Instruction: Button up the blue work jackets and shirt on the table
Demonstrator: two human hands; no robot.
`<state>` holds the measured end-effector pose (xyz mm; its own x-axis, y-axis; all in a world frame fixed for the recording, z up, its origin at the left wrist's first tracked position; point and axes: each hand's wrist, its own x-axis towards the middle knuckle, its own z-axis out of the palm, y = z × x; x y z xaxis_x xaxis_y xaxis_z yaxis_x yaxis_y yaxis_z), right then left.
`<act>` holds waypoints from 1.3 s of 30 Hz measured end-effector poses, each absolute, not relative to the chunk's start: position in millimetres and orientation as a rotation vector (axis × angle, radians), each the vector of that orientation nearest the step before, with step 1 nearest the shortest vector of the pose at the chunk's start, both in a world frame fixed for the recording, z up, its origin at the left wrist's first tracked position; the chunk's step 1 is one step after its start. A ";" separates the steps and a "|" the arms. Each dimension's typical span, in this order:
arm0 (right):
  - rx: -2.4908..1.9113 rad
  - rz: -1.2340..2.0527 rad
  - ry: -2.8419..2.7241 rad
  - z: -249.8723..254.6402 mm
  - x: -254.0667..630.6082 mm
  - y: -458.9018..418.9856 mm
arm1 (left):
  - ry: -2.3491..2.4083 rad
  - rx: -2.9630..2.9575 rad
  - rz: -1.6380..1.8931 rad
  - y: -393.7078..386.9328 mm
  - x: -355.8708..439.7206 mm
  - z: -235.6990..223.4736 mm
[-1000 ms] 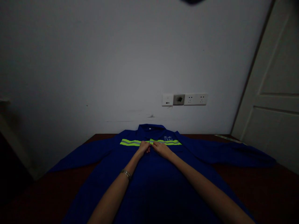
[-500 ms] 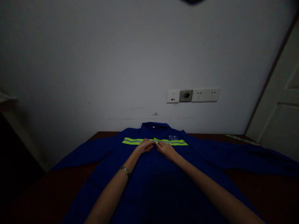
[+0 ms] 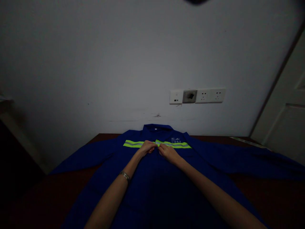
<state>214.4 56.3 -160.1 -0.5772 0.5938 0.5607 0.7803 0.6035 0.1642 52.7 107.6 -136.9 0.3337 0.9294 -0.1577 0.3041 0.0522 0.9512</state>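
Observation:
A blue work jacket point(image 3: 133, 197) lies spread with its collar toward the wall and both sleeves stretched out to the sides. A yellow-green reflective strip point(image 3: 133, 144) with a grey middle band runs across its chest, and a white printed logo sits above it on the right. At the centre front, my left hand point(image 3: 147, 147) pinches the jacket's front edge at the strip. Close against it, my right hand point(image 3: 168, 152) is closed on the other side of the front edge. The fingertips nearly meet, and any fastener between them is too small to make out.
The jacket rests on a dark red table point(image 3: 81, 179) pushed against a grey wall point(image 3: 119, 63). Sockets and a switch plate point(image 3: 197, 96) are set in the wall. A pale door point(image 3: 290, 117) stands at the right. The room is dim.
My left hand has rolled slightly, its knuckles now higher over the strip. Both hands stay at the centre front. The view has shifted a little.

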 end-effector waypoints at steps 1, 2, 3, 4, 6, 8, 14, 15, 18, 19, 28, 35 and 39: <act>-1.086 -0.530 -2.372 -160.1 214.3 56.3 | 1.179 1.496 0.723 107.3 52.8 -137.1; -1.081 -0.514 -2.367 -160.2 214.1 56.3 | 1.172 1.503 0.739 107.1 52.9 -137.3; -1.076 -0.505 -2.364 -160.4 213.9 56.5 | 1.164 1.507 0.754 107.0 52.8 -137.5; -1.074 -0.504 -2.362 -160.7 213.7 56.7 | 1.155 1.506 0.767 107.0 52.5 -137.9; -1.075 -0.516 -2.367 -161.2 213.7 57.1 | 1.126 1.501 0.790 107.9 51.4 -139.3; -1.084 -0.516 -2.374 -161.3 213.9 57.4 | 1.083 1.495 0.806 110.0 50.1 -141.4; -1.090 -0.311 -2.296 -160.0 216.0 57.2 | 1.019 1.474 0.796 115.0 50.4 -145.9; -1.079 -0.268 -2.274 -159.9 216.3 57.3 | 1.013 1.476 0.794 114.4 51.3 -145.4; -1.046 -0.156 -2.204 -160.6 217.5 58.4 | 1.005 1.504 0.792 111.5 52.2 -141.5; -1.039 -0.129 -2.183 -161.0 217.8 58.9 | 1.006 1.517 0.786 110.9 51.1 -139.5; -1.048 0.001 -2.115 -161.7 220.6 60.7 | 1.149 1.919 0.713 121.7 24.4 -130.7; -1.085 0.053 -2.053 -162.8 219.4 61.4 | 1.026 2.224 0.797 115.1 34.7 -135.0; -1.096 0.097 -2.017 -164.4 219.5 63.9 | 0.990 2.193 0.827 112.7 33.8 -134.4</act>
<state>219.5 63.9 -164.4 -0.2859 0.7283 0.6227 0.6654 0.6186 -0.4179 33.8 112.7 -134.4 0.5308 0.7953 0.2930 0.4298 -0.5505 0.7157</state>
